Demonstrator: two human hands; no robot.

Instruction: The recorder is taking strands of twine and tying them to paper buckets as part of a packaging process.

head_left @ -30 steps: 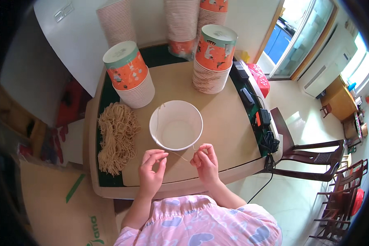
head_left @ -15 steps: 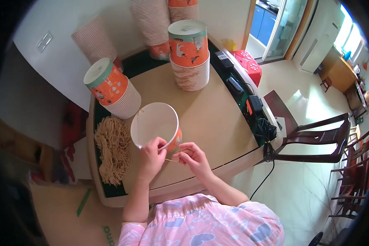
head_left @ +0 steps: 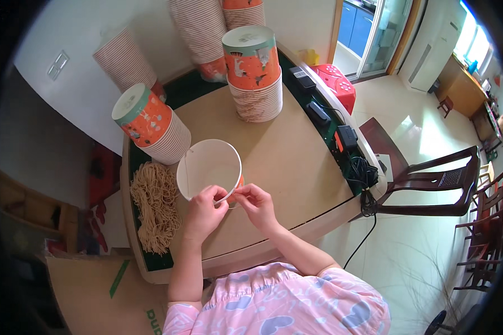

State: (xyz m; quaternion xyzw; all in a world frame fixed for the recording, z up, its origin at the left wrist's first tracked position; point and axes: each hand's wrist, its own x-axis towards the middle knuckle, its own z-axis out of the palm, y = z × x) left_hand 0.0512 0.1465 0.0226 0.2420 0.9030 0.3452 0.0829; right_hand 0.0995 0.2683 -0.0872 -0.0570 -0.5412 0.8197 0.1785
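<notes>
A white-lined paper bucket (head_left: 211, 164) with an orange printed outside tilts toward me on the table. A thin tan cord (head_left: 186, 173) runs down its inside from the far left rim. My left hand (head_left: 207, 211) is closed on the near rim, thumb and fingers pinched there. My right hand (head_left: 256, 205) is closed at the bucket's outer near right side, pinching the cord, a short loop of which shows between the hands. The fingertips partly hide the cord's end. Left of the bucket lies a bundle of tan cords (head_left: 155, 206).
Nested bucket stacks stand upside down at the left (head_left: 153, 125) and the back (head_left: 254, 75); taller stacks lean by the wall. Black adapters (head_left: 346, 138) and a coiled cable (head_left: 363, 173) line the table's right edge. A dark wooden chair (head_left: 430, 181) stands beyond.
My right hand has moved left and up, closer to my left hand and against the bucket's side. The cord stretch between the hands has become shorter. My left hand stays at the rim.
</notes>
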